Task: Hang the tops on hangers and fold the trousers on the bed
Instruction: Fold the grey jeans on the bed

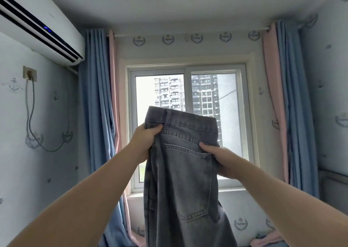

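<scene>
A pair of grey jeans (184, 180) hangs in the air in front of the window, waistband up and a back pocket facing me, the legs running down out of the frame. My left hand (146, 140) grips the waistband at its left edge. My right hand (219, 159) grips the jeans on the right, just below the waistband beside the pocket. Both arms are stretched forward and up. No bed, hangers or tops are in view.
A window (188, 88) fills the far wall, with blue and pink curtains (98, 103) on both sides. An air conditioner (37, 26) is mounted high on the left wall. A cable hangs from a wall socket (29, 73).
</scene>
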Available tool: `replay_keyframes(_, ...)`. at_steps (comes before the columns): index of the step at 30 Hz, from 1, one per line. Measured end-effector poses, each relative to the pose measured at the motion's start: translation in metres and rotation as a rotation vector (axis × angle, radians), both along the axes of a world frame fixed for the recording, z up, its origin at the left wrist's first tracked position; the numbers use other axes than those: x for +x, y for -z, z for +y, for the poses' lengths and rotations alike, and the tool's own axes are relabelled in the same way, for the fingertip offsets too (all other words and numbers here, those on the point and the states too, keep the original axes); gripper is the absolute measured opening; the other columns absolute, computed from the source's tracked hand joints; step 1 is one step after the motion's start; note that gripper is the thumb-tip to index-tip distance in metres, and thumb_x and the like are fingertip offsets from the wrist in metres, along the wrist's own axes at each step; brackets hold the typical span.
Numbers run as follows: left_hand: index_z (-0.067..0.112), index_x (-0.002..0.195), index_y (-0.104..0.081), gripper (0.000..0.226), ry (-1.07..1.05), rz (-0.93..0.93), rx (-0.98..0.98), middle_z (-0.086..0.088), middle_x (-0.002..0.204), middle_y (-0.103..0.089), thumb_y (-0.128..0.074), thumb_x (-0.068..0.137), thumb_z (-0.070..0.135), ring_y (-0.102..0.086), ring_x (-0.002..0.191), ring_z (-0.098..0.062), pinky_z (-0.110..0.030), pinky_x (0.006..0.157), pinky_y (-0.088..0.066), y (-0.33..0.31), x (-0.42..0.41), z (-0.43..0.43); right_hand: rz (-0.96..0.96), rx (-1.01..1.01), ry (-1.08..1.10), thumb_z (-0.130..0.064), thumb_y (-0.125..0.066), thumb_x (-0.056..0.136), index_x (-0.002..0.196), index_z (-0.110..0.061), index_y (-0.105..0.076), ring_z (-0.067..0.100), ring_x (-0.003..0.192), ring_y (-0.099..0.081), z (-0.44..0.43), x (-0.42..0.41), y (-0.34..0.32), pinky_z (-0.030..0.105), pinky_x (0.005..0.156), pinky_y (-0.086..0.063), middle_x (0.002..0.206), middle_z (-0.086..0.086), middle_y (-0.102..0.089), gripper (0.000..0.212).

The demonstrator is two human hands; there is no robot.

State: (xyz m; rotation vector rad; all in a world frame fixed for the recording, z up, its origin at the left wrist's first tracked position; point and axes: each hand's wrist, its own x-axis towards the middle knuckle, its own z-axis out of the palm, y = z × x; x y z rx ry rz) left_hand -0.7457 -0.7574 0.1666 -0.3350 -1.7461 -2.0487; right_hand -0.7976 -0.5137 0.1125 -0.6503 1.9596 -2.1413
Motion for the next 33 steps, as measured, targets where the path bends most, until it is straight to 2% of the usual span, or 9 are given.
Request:
replay_keyframes(3, 0.012, 0.113, -0.069, 0.017, -0.038, 0.019, -0.090, -0.011, 0.107, -0.076, -0.068, 0.096, 0.017, -0.074, 0.095, -0.030, -0.040, 0.079, -0.060, -0.007, 0.003, -0.018, 0.135, 0.029, 0.197, -0.037, -0.082, 0.078, 0.124, -0.005, -0.066, 0.031, 0.105, -0.072, -0.001, 0.008, -0.025, 0.050, 0.099, -0.054, 0.112, 0.011, -0.075, 0.058)
replay_keyframes(7, 0.023, 0.105, -0.069, 0.008, -0.214, 0.177, -0.199, -0.003, 0.104, -0.075, -0.066, 0.098, 0.026, -0.071, 0.095, -0.023, -0.041, 0.086, -0.058, -0.029, 0.016, -0.027, 0.279, 0.042, 0.336, -0.035, -0.082, 0.080, 0.111, -0.005, -0.072, 0.029, 0.097, -0.074, -0.005, 0.034, -0.067, 0.047, 0.094, -0.057, 0.102, 0.009, -0.078, 0.044)
replay_keyframes(10, 0.023, 0.108, -0.066, 0.013, -0.387, 0.303, -0.255, 0.007, 0.095, -0.071, -0.061, 0.100, 0.032, -0.066, 0.087, -0.011, -0.027, 0.073, -0.050, -0.044, 0.040, -0.027, 0.341, 0.034, 0.399, -0.038, -0.081, 0.082, 0.108, -0.005, -0.073, 0.027, 0.094, -0.075, -0.012, 0.063, -0.092, 0.042, 0.090, -0.059, 0.098, 0.008, -0.078, 0.043)
replay_keyframes(12, 0.021, 0.104, -0.066, 0.016, -0.451, 0.352, -0.270, 0.008, 0.092, -0.069, -0.060, 0.100, 0.036, -0.064, 0.086, -0.010, -0.026, 0.071, -0.048, -0.051, 0.058, -0.028, 0.367, 0.026, 0.417, -0.039, -0.080, 0.083, 0.107, -0.005, -0.073, 0.027, 0.092, -0.075, -0.014, 0.084, -0.104, 0.040, 0.087, -0.060, 0.098, 0.009, -0.078, 0.042)
replay_keyframes(14, 0.020, 0.102, -0.067, 0.020, -0.470, 0.369, -0.255, 0.004, 0.093, -0.070, -0.061, 0.099, 0.039, -0.066, 0.087, -0.013, -0.031, 0.075, -0.051, -0.057, 0.079, -0.028, 0.394, 0.023, 0.428, -0.039, -0.079, 0.084, 0.106, -0.007, -0.073, 0.026, 0.091, -0.075, -0.012, 0.110, -0.114, 0.038, 0.084, -0.060, 0.098, 0.009, -0.078, 0.040)
replay_keyframes(18, 0.015, 0.101, -0.068, 0.027, -0.498, 0.405, -0.260, 0.001, 0.091, -0.069, -0.061, 0.098, 0.041, -0.066, 0.088, -0.016, -0.031, 0.073, -0.050, -0.068, 0.131, -0.018, 0.461, 0.036, 0.471, -0.040, -0.079, 0.084, 0.103, -0.010, -0.073, 0.024, 0.091, -0.075, 0.001, 0.168, -0.127, 0.036, 0.084, -0.060, 0.096, 0.006, -0.078, 0.036)
replay_keyframes(23, 0.012, 0.094, -0.068, 0.035, -0.508, 0.443, -0.239, -0.007, 0.090, -0.071, -0.064, 0.094, 0.047, -0.067, 0.086, -0.022, -0.044, 0.083, -0.055, -0.072, 0.214, 0.009, 0.503, 0.042, 0.502, -0.040, -0.079, 0.084, 0.102, -0.011, -0.074, 0.022, 0.090, -0.075, 0.032, 0.259, -0.133, 0.032, 0.080, -0.059, 0.095, 0.004, -0.079, 0.034)
replay_keyframes(26, 0.010, 0.096, -0.069, 0.036, -0.501, 0.463, -0.243, -0.008, 0.090, -0.071, -0.063, 0.095, 0.045, -0.067, 0.085, -0.022, -0.043, 0.081, -0.054, -0.068, 0.269, 0.029, 0.515, 0.050, 0.525, -0.042, -0.078, 0.084, 0.105, -0.012, -0.074, 0.020, 0.090, -0.075, 0.051, 0.316, -0.129, 0.029, 0.074, -0.058, 0.095, 0.003, -0.079, 0.037)
replay_keyframes(33, 0.004, 0.096, -0.069, 0.042, -0.451, 0.389, -0.233, -0.012, 0.090, -0.072, -0.064, 0.094, 0.046, -0.068, 0.086, -0.026, -0.045, 0.083, -0.055, -0.048, 0.370, 0.063, 0.456, 0.098, 0.565, -0.045, -0.080, 0.082, 0.105, -0.012, -0.074, 0.022, 0.094, -0.073, 0.086, 0.418, -0.113, 0.035, 0.085, -0.058, 0.099, 0.004, -0.078, 0.041)
